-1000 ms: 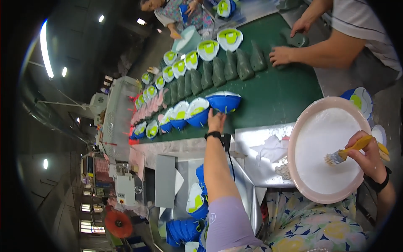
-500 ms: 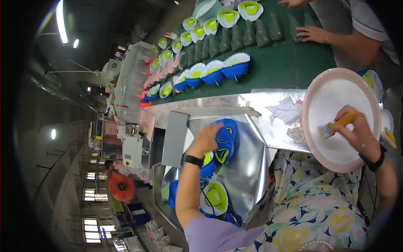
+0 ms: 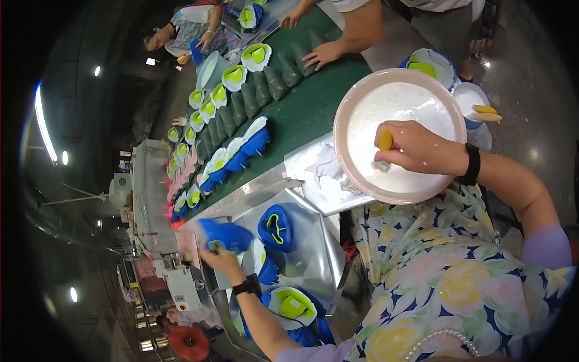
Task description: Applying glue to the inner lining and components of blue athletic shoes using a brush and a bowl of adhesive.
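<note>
My left hand [image 3: 221, 260] grips a blue shoe upper [image 3: 232, 237], slightly blurred, above the left side of the metal tray [image 3: 310, 241]. Another blue shoe upper with a lime-green lining [image 3: 275, 228] rests in the tray, just right of it. My right hand [image 3: 416, 146] is closed around the yellow handle of a brush [image 3: 385, 140]. The brush's bristles point down into the white liquid [image 3: 416, 102] in a round pink basin [image 3: 342, 142]. My fingers partly hide the brush.
More shoe uppers [image 3: 292, 306] lie in the tray's near end. Dark shoe lasts [image 3: 274, 84] and blue uppers [image 3: 238, 154] line a green conveyor belt [image 3: 295, 111]. A co-worker's hand [image 3: 322, 55] touches a last; another person [image 3: 196, 33] works beyond. A white cloth [image 3: 319, 169] lies beside the basin.
My left hand has moved left and now holds a blue upper. My right hand has lowered the brush into the white liquid. The whole view has shifted and turned.
</note>
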`<state>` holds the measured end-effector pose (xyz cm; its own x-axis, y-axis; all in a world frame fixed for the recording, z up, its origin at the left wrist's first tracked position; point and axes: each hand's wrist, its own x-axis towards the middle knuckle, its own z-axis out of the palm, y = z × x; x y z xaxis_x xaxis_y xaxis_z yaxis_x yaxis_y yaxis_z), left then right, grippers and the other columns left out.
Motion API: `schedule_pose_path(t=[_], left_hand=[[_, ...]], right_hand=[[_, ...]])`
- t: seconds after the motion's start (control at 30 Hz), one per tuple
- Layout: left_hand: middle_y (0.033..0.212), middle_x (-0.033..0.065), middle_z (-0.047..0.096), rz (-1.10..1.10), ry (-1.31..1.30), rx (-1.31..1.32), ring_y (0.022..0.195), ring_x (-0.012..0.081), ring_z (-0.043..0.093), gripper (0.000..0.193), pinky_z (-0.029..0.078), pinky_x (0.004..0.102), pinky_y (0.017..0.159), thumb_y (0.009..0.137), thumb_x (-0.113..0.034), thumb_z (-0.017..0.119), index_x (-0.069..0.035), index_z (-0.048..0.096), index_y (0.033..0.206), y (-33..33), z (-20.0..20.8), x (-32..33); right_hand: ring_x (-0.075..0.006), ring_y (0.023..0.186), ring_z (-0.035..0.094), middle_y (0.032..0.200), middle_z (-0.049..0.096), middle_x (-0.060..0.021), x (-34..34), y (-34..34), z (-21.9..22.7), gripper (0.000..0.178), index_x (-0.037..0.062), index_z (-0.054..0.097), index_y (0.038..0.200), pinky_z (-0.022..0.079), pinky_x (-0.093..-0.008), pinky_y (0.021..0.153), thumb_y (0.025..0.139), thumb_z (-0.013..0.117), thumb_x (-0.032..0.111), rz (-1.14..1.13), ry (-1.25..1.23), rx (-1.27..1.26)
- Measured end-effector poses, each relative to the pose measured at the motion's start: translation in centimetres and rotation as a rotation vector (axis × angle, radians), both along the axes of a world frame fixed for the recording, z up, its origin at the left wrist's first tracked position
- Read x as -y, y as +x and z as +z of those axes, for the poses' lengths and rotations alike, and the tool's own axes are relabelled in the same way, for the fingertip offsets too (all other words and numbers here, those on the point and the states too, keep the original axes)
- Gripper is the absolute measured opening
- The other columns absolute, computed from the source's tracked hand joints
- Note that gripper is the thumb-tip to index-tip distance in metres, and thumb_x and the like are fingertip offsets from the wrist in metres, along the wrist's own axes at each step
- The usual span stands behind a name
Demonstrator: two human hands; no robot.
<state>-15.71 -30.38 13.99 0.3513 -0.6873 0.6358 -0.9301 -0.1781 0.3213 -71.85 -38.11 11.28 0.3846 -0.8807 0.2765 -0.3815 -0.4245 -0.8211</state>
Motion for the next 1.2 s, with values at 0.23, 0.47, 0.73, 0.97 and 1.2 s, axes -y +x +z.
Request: schedule_pose_path(t=[0.23,0.47,0.73,0.97,1.2], left_hand=[[0.147,0.0096,0.050,-0.864,0.186,-1.644,0.132,0.0277,0.051,0.058,0.040,0.0484,0.112,0.100,-0.041,0.055,-0.015,0.040,0.150,-6.3,1.8,2.6],[0.140,0.0169,0.055,-0.914,0.632,-1.034,0.120,0.0348,0.061,0.070,0.052,0.0511,0.099,0.097,-0.050,0.051,-0.008,0.037,0.151,-18.9,-0.6,8.3],[0.130,0.0127,0.060,-1.176,0.622,-1.437,0.110,0.0251,0.063,0.047,0.054,0.0399,0.094,0.101,-0.031,0.055,-0.003,0.050,0.137,-29.7,0.4,10.4],[0.118,0.0112,0.065,-0.962,-0.025,-0.531,0.101,0.0242,0.065,0.038,0.056,0.0387,0.087,0.101,-0.028,0.056,-0.003,0.058,0.129,-32.9,-1.7,7.2],[0.154,0.0115,0.040,-0.959,-0.060,-1.331,0.137,0.0277,0.045,0.071,0.032,0.0444,0.116,0.098,-0.040,0.058,-0.006,0.028,0.153,-31.1,-6.3,9.5]], right_hand=[[-0.0344,0.086,0.066,0.093,0.067,-0.0162,-0.8,0.1,-1.3,0.019,0.0007,0.063,0.094,0.051,-0.0399,0.079,0.084,0.071,0.015,0.298,-0.048,-0.275],[-0.0330,0.087,0.064,0.094,0.065,-0.0144,3.0,-6.8,1.9,0.019,0.0041,0.062,0.094,0.049,-0.0395,0.078,0.086,0.071,0.019,0.029,-0.186,-0.139],[-0.0243,0.074,0.063,0.087,0.065,-0.0124,4.0,-5.7,5.8,0.025,0.0023,0.061,0.087,0.049,-0.0329,0.067,0.087,0.074,0.024,0.058,-0.232,0.108],[-0.0310,0.063,0.064,0.071,0.064,-0.0212,2.9,-5.4,3.6,0.041,-0.0072,0.062,0.083,0.051,-0.0360,0.061,0.085,0.070,0.032,-0.348,-0.009,0.077],[-0.0205,0.064,0.068,0.072,0.068,-0.0163,1.3,-3.0,1.3,0.043,-0.0096,0.065,0.091,0.053,-0.0292,0.059,0.086,0.071,0.032,-0.391,0.224,0.480]])
